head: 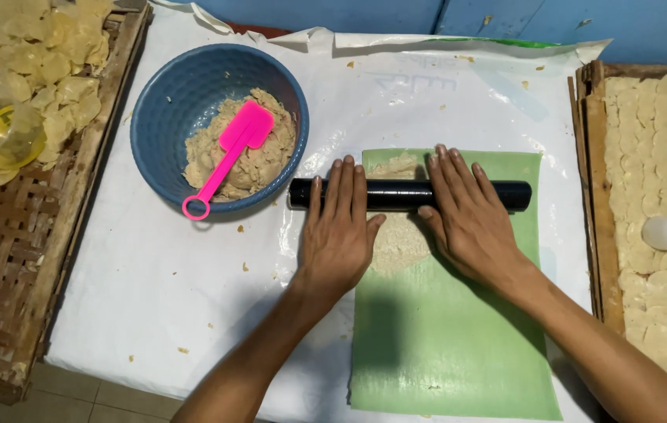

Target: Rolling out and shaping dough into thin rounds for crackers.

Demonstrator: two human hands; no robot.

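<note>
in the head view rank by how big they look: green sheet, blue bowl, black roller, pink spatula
1. green sheet
2. blue bowl
3. black roller, long but slim
4. pink spatula

All lie on one table, so nearness matters little.

Both forearms reaching in from the bottom edge, bare, angled toward each other and converging near the middle. Left hand [339, 227] flat, palm down, fingers straight and close together, pointing away from the body, thumb spread out to the right. Right hand [466, 211] likewise flat and palm down, fingers extended and slightly fanned, thumb tucked inward toward the left hand. Wrists low and roughly level, hands side by side, a small gap between the thumbs.
</note>
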